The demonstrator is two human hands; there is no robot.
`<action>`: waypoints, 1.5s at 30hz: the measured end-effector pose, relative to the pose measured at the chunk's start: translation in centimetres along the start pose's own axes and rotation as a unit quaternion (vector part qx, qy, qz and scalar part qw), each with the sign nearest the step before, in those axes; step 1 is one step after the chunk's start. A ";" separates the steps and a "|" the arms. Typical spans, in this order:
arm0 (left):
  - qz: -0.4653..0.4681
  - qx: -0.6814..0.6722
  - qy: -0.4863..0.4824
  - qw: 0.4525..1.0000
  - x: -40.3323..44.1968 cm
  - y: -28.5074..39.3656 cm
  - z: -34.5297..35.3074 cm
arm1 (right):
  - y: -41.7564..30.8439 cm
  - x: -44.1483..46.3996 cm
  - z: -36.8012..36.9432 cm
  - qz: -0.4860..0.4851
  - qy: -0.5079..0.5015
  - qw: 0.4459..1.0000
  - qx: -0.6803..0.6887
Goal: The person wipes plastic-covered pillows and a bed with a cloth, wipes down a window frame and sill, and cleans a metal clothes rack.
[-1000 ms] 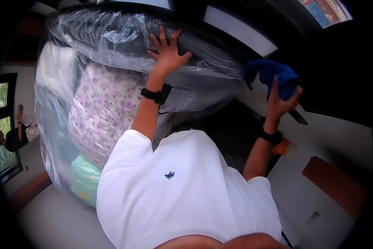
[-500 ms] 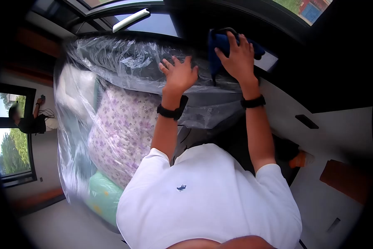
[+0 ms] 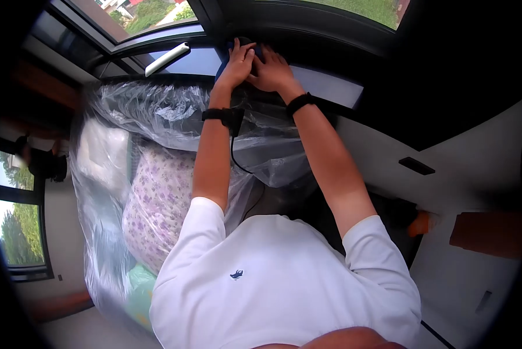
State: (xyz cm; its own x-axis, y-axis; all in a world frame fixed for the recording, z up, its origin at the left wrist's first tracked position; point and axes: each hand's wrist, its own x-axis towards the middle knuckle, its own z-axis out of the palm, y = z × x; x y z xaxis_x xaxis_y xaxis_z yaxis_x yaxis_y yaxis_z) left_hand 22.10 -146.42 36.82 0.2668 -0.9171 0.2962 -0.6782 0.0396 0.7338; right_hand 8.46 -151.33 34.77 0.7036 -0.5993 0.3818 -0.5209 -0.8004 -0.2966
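Observation:
Both arms reach forward to the dark window frame (image 3: pixel 325 32). My left hand (image 3: pixel 236 65) and my right hand (image 3: pixel 270 71) are side by side on a blue cloth (image 3: pixel 219 71), mostly hidden under them. The left fingers press on the cloth near its top. My right hand's fingers lie over the cloth's right part, close together. Below the hands, clear plastic sheeting (image 3: pixel 174 107) covers a floral bundle (image 3: pixel 159 198) and a white bundle (image 3: pixel 104 151).
A white bar (image 3: pixel 167 59) lies near the window at the upper left. Another person (image 3: pixel 47 163) is by the far-left window. A green bundle (image 3: pixel 140 294) is at the lower left. An orange object (image 3: pixel 419 223) and a brown panel (image 3: pixel 487 234) are at the right.
My right hand has carried the blue cloth leftward and forward to the window frame. My left hand has moved off the plastic sheeting and up to the cloth.

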 end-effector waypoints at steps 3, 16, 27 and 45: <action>-0.038 0.014 0.081 0.996 1.0 -2.0 -1.0 | -0.8 -1.6 -0.9 0.000 0.001 1.000 -0.024; 0.044 -0.098 0.055 0.993 3.2 -9.1 -8.0 | 10.8 -14.8 -15.3 0.025 -0.169 0.980 -0.101; 0.150 0.051 0.049 0.986 0.3 -1.2 1.6 | 9.1 -13.6 -12.4 0.015 -0.086 0.988 -0.127; 0.013 0.126 0.087 0.988 -5.4 7.1 6.9 | 10.6 -14.6 -13.4 0.110 0.069 0.963 0.236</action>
State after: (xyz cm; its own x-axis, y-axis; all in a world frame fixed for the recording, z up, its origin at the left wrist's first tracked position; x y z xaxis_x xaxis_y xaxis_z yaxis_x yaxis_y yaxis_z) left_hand 11.17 -143.90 36.20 0.3456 -0.8343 0.4295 -0.8299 -0.0581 0.5548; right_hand -13.80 -151.17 37.79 0.5130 -0.7757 0.3676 -0.3485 -0.5796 -0.7367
